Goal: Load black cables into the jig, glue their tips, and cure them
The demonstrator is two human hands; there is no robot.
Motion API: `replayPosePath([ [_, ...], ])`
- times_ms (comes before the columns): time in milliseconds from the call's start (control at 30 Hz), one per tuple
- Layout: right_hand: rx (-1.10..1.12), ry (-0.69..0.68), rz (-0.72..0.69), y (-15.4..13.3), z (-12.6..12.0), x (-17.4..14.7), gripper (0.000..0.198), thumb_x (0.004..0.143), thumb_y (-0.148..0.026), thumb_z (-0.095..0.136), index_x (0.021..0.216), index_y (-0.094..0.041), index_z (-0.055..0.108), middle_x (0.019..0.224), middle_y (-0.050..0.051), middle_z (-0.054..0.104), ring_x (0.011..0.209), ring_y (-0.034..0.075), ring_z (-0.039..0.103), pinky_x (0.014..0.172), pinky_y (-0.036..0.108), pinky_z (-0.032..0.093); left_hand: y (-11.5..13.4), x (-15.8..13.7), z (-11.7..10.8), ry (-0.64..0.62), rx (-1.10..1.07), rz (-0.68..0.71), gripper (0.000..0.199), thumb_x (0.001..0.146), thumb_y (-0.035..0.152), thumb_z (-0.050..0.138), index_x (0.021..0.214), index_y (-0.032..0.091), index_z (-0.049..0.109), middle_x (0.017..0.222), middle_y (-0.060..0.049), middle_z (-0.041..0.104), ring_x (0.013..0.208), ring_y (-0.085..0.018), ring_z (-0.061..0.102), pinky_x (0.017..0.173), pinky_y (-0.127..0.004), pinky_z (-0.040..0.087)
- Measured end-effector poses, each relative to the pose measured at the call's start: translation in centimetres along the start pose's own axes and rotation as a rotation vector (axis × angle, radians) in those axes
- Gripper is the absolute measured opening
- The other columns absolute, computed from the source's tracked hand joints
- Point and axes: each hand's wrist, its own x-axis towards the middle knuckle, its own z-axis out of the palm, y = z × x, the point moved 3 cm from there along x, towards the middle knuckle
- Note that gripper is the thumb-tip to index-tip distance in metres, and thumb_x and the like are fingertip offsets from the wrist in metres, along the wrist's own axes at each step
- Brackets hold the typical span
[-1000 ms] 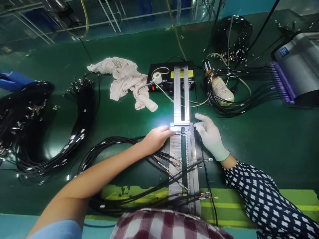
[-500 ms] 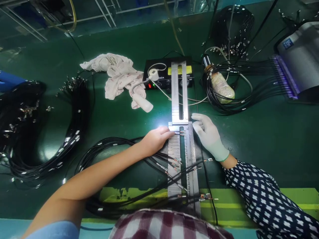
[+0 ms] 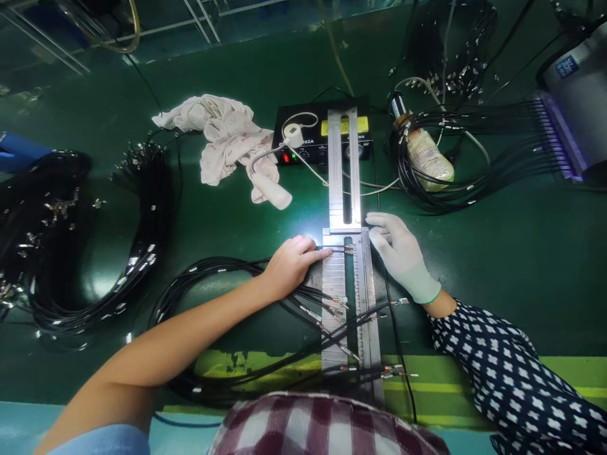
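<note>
My bare left hand (image 3: 290, 266) lies at the left edge of a slotted metal fixture (image 3: 334, 272). One digit stretches over the grooves, on a thin black cable (image 3: 339, 251), while the other fingers are curled in. Wire ends with small metal terminals (image 3: 349, 249) lie across the fixture's slot. My right hand (image 3: 401, 256), in a white glove, rests beside the fixture's right edge, holding nothing, fingers loosely bent and partly apart. More black cables (image 3: 294, 366) with stripped, coloured ends cross the lower fixture.
A black control box (image 3: 303, 142) stands behind the fixture, beside a crumpled cloth (image 3: 227, 136) and a lit lamp head (image 3: 272, 191). Cable bundles (image 3: 147, 221) lie left. On the right are coiled cables (image 3: 422, 196), a wrapped handle (image 3: 429, 161) and a grey machine (image 3: 581, 107) with purple light.
My left hand's digit has straightened along the cable, and a second cable now shows more clearly above it. My right hand stays beside the fixture. The view has shifted slightly.
</note>
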Motion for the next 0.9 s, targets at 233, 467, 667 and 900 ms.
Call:
replayPosePath([
  [233,0.036,-0.06,-0.067,-0.9,-0.6,-0.1,0.025,0.096,-0.027,0.053,0.116,-0.02,0.066,0.124,0.004,0.06,0.108,0.019,0.059,0.091,0.031,0.05,0.7,-0.3,-0.6,-0.099,0.144,-0.034,0.038,0.099,0.012,0.04,0.128,0.023,0.063,0.099,-0.009,0.058,0.086,-0.02,0.044,0.072,-0.033,0.029],
  [467,-0.069,-0.816,0.029,-5.9,-2.7,-8.1,0.03,0.098,-0.038,0.057,0.127,-0.034,0.064,0.121,-0.002,0.062,0.108,0.02,0.059,0.095,0.036,0.046,2.1,-3.3,-2.7,-0.391,-0.422,-0.147,0.022,0.103,0.03,0.046,0.115,0.017,0.058,0.106,-0.005,0.058,0.101,-0.018,0.048,0.089,-0.032,0.033],
  [667,0.101,-1.146,0.162,-8.5,-3.4,-9.9,0.028,0.093,-0.026,0.06,0.118,-0.03,0.07,0.113,-0.003,0.066,0.099,0.017,0.063,0.087,0.028,0.048,2.2,-3.0,-3.0,-0.564,-0.586,-0.129,0.019,0.101,0.027,0.049,0.094,0.016,0.063,0.095,-0.005,0.054,0.094,-0.017,0.047,0.086,-0.03,0.034],
  [900,0.037,-0.39,0.178,-1.2,-3.2,-3.0,0.031,0.099,-0.044,0.052,0.11,-0.021,0.07,0.107,0.004,0.068,0.101,0.023,0.064,0.096,0.037,0.047,2.9,-1.6,-2.5,-0.334,-0.344,-0.129,0.02,0.101,0.019,0.042,0.109,0.013,0.059,0.099,-0.008,0.057,0.092,-0.019,0.048,0.082,-0.033,0.039],
])
